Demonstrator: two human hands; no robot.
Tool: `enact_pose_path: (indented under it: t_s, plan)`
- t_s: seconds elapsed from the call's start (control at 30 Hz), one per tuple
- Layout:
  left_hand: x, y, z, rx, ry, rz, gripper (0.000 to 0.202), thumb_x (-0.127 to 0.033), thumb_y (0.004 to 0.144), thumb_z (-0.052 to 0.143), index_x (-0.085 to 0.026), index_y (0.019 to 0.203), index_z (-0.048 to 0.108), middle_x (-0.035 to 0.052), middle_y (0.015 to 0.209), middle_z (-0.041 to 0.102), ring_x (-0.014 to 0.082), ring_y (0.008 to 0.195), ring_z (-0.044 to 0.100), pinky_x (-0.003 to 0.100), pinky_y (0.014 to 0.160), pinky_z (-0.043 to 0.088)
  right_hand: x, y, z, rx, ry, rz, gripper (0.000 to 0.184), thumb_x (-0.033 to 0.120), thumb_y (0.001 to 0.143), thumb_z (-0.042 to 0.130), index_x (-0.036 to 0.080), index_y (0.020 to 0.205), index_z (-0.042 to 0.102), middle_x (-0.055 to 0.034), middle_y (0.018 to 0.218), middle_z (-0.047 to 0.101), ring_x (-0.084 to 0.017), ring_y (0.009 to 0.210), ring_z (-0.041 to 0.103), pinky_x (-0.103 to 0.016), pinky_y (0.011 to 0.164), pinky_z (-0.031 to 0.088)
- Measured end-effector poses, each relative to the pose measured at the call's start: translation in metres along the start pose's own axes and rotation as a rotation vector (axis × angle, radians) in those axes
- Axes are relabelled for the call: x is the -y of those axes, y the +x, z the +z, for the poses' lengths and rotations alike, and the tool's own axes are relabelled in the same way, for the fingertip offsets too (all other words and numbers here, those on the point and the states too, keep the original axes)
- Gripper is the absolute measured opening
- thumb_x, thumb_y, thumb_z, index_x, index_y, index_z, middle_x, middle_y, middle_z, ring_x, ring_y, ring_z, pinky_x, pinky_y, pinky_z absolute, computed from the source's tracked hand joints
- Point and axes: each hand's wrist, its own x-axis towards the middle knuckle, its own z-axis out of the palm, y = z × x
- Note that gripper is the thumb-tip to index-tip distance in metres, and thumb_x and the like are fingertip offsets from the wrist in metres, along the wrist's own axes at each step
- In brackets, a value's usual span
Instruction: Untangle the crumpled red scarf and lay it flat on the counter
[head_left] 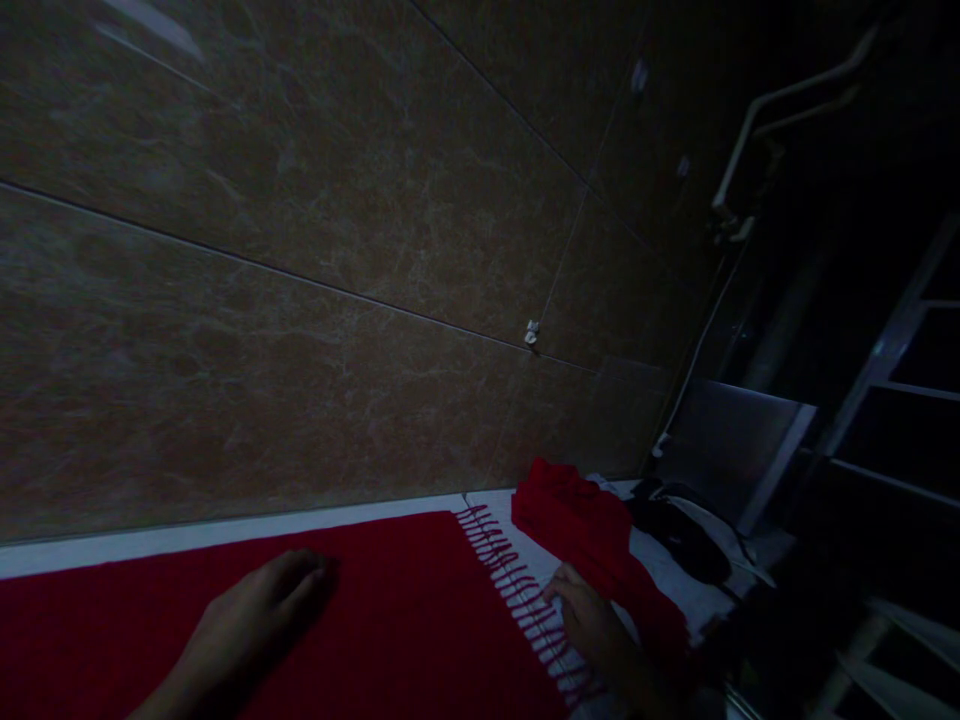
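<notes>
A red scarf [390, 610] lies spread flat on a white surface, with a row of thin tassels along its right-hand fringe [517, 590]. My left hand [259, 605] is palm down over the scarf's body, thumb a little apart, holding nothing that I can see. Beside the outer ends of the tassels is my right hand [589, 615]. Its fingers are curled and its fingertips come together; the dim light hides whether a strand is between them. Behind that hand lies a crumpled red cloth [574, 510].
A brown marbled tile wall [337, 350] rises behind the surface, with a small white fitting [532, 332] on it. To the right are a black item [682, 540], a metallic panel [739, 440] and a pale pipe [750, 120]. The far right is very dark.
</notes>
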Motion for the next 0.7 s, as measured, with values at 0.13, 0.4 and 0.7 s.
enact_pose_path:
  t_s: [0.13,0.4,0.7]
  plan:
    - [0.004,0.002,0.001,-0.008,-0.010,0.012,0.053,-0.058,0.089,0.041,-0.029,0.116,0.076,0.0039,0.122,0.077,0.0285,0.111,0.072,0.033,0.089,0.056,-0.012,-0.005,-0.007,-0.005,-0.055,0.022,0.042,0.001,0.074,0.037,0.018,0.093,0.070,-0.0101,0.095,0.064,-0.023,0.094,0.065,-0.036,0.088,0.050]
    - [0.009,0.005,0.004,0.037,0.016,0.009,0.058,-0.060,0.091,0.036,-0.028,0.122,0.073,0.0046,0.127,0.074,0.0280,0.116,0.070,0.033,0.090,0.055,0.023,-0.019,-0.014,0.044,0.056,-0.074,0.036,0.007,0.082,0.036,0.020,0.093,0.068,-0.0071,0.096,0.062,-0.020,0.090,0.063,-0.033,0.083,0.050]
    - [0.010,0.006,0.005,-0.009,-0.009,0.026,0.051,-0.059,0.090,0.044,-0.030,0.116,0.077,0.0041,0.121,0.077,0.0294,0.110,0.073,0.032,0.085,0.057,0.014,-0.036,-0.016,0.042,0.084,0.039,0.033,0.008,0.077,0.039,0.022,0.080,0.068,-0.0054,0.090,0.064,-0.019,0.084,0.063,-0.032,0.077,0.051]
